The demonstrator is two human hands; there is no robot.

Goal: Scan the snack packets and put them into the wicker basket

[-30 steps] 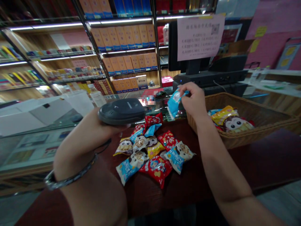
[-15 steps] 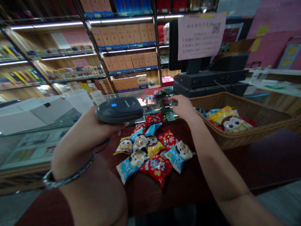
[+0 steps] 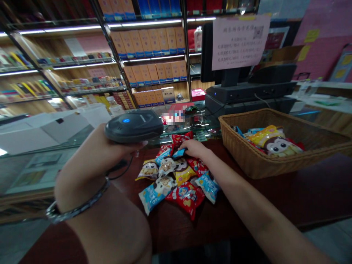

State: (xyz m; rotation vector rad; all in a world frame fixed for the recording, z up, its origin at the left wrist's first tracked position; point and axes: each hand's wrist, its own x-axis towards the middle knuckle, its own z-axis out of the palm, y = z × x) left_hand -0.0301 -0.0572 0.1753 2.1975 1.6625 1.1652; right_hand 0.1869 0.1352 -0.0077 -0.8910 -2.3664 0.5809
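My left hand (image 3: 118, 148) grips a dark barcode scanner (image 3: 134, 125) with a lit blue spot on top, held left of and above a heap of small snack packets. My right hand (image 3: 196, 148) is at the back of the heap, its fingers closed on the end of a small blue snack packet (image 3: 179, 153). A red packet (image 3: 182, 138) lies just behind those fingers. Nearer to me are a yellow packet (image 3: 183, 171), a large red packet (image 3: 187, 198) and blue-and-white packets (image 3: 155, 191). My fingertips are partly hidden.
A wicker basket (image 3: 242, 163) with more snack bags (image 3: 280, 141) stands to the right. Behind it is a monitor on a black base (image 3: 247, 93) with a paper sign (image 3: 239, 42). White boxes (image 3: 49, 128) sit on the glass counter at left.
My right hand has come from beside the basket's left edge, left and toward me, onto the blue packet. My left hand still holds the scanner. The view has shifted slightly.
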